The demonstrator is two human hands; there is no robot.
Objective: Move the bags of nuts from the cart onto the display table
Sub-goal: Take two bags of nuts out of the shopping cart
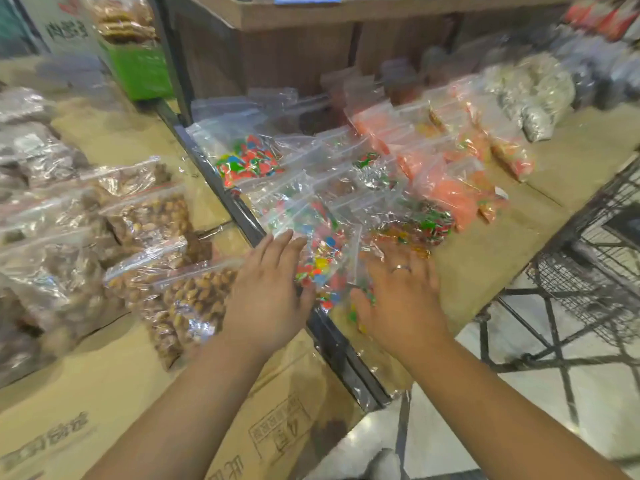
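Bags of nuts (180, 299) lay at the left of the frame on the cardboard-covered display table (114, 382). They were clear zip-top bags filled with light brown nuts, lying flat and overlapping one another. One sat at lower centre-left, another (149, 216) just above it, and darker brown bags (45, 157) lay further to the upper left, blurred. The cart (595, 258), a dark wire basket, stood at the right edge of the frame, its contents impossible to make out.

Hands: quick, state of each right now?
Left hand: open, flat against the candy bag.
Right hand: open, resting on the same bag.
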